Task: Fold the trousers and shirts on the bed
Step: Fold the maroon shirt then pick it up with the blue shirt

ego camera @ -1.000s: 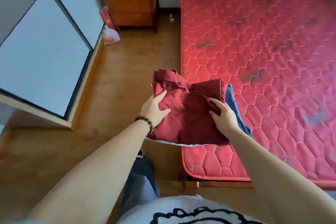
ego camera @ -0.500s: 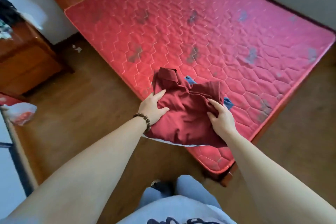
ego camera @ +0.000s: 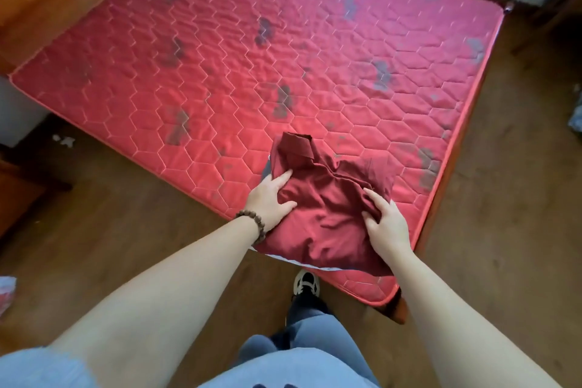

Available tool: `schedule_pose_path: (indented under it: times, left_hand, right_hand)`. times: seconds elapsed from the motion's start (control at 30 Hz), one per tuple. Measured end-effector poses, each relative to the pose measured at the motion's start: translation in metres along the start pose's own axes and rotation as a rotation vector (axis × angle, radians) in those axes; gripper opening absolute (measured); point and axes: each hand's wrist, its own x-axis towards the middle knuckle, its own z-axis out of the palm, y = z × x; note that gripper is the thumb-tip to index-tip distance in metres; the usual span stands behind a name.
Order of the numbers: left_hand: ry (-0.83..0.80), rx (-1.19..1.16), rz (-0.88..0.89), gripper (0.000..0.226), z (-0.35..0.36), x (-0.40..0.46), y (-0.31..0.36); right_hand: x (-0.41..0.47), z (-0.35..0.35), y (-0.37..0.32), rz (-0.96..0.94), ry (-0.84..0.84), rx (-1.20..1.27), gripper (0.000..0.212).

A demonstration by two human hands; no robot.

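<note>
Both hands grip a folded dark red shirt [ego camera: 327, 208] at the near corner of the bed [ego camera: 220, 79]: the left hand [ego camera: 269, 203] curls round its left edge, the right hand [ego camera: 387, 224] pinches its right side. A pale garment [ego camera: 289, 261] peeks out beneath. Since a moment ago the view has swung right, and the blue cloth behind the shirt no longer shows.

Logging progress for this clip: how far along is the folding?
Done: the dark red shirt looks folded, stacked over a pale garment edge. In hand: left hand and right hand grip the stack at the mattress corner. Left: no other unfolded clothes show.
</note>
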Motion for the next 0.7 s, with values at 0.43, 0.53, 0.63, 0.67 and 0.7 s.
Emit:
schedule_pose_path:
  times: [0.43, 0.53, 0.63, 0.67, 0.7]
  left_hand:
    - [-0.091, 0.069, -0.003, 0.074, 0.033, 0.096, -0.031]
    - [-0.105, 0.090, 0.027, 0.074, 0.050, 0.126, -0.049]
    - [-0.095, 0.066, 0.048, 0.073, 0.068, 0.158, -0.071]
    - [-0.089, 0.052, 0.048, 0.073, 0.075, 0.169, -0.078]
    - [-0.086, 0.044, 0.048, 0.073, 0.082, 0.179, -0.086]
  right_hand:
    - [0.068, 0.047, 0.019, 0.083, 0.004, 0.015, 0.054]
    - [0.088, 0.068, 0.034, 0.105, -0.001, 0.013, 0.053]
    - [0.113, 0.089, 0.050, 0.095, 0.017, 0.021, 0.054]
    - [0.122, 0.097, 0.056, 0.096, 0.029, 0.023, 0.054]
    - [0.130, 0.105, 0.062, 0.100, 0.036, 0.029, 0.054]
